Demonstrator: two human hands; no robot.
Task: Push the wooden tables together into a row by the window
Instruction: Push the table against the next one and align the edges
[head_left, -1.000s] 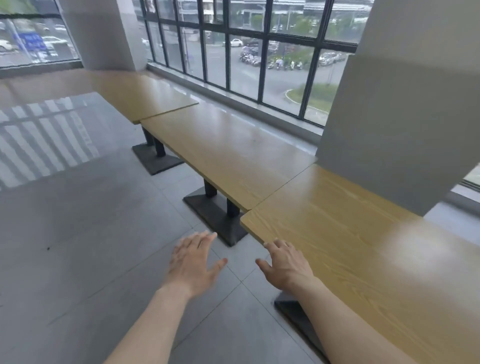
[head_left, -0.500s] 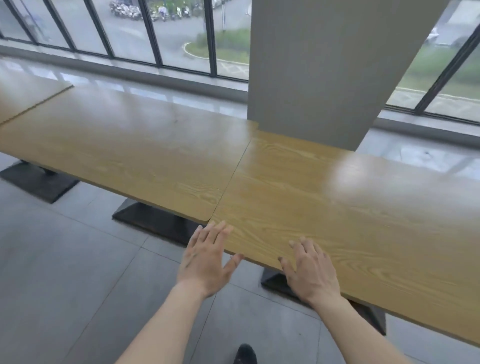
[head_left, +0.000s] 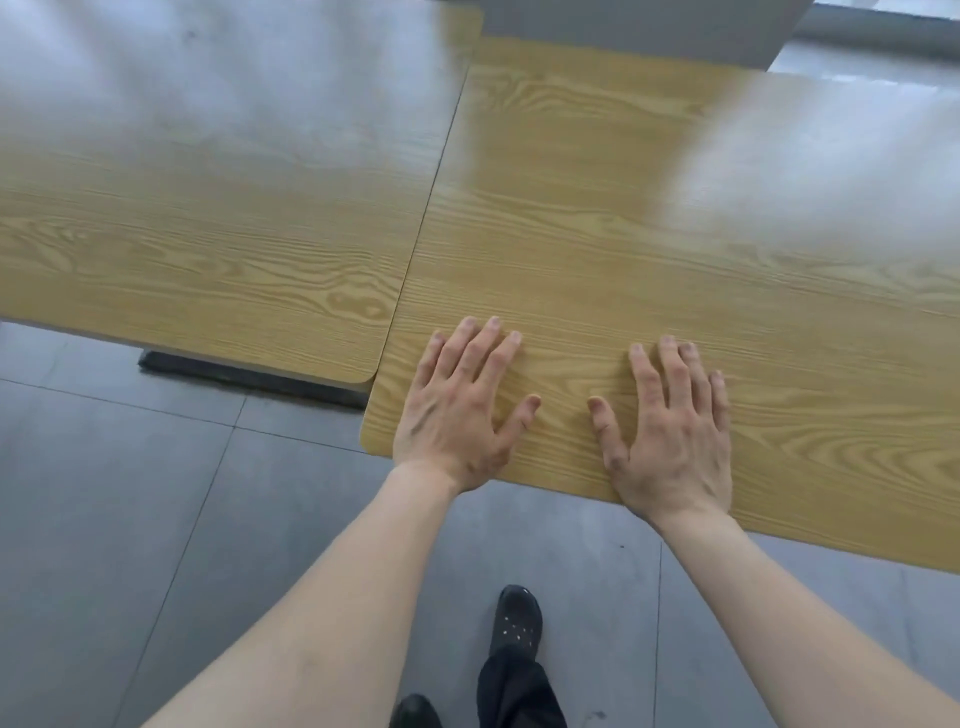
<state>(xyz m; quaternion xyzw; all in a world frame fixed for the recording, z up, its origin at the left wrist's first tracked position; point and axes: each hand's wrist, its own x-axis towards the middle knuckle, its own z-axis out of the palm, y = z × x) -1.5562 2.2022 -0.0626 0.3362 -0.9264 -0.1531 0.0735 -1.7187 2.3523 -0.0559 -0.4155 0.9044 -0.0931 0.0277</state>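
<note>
Two wooden tables meet at a narrow seam running up the middle of the view. The right table (head_left: 649, 249) sticks out nearer to me than the left table (head_left: 208, 223), so their front edges are offset. My left hand (head_left: 462, 410) lies flat, palm down, on the right table's near left corner, fingers apart. My right hand (head_left: 670, 431) rests flat beside it on the same tabletop at the near edge. Neither hand holds anything.
A grey pillar (head_left: 639, 26) stands at the far edge behind the right table. The left table's dark base (head_left: 249, 376) shows under its front edge. Grey floor tiles (head_left: 130, 519) lie below, and my black shoe (head_left: 515, 621) stands just short of the table.
My view has tilted down and closer to the tabletop. Both hands moved forward from the table's near edge and now lie flat on the right table.
</note>
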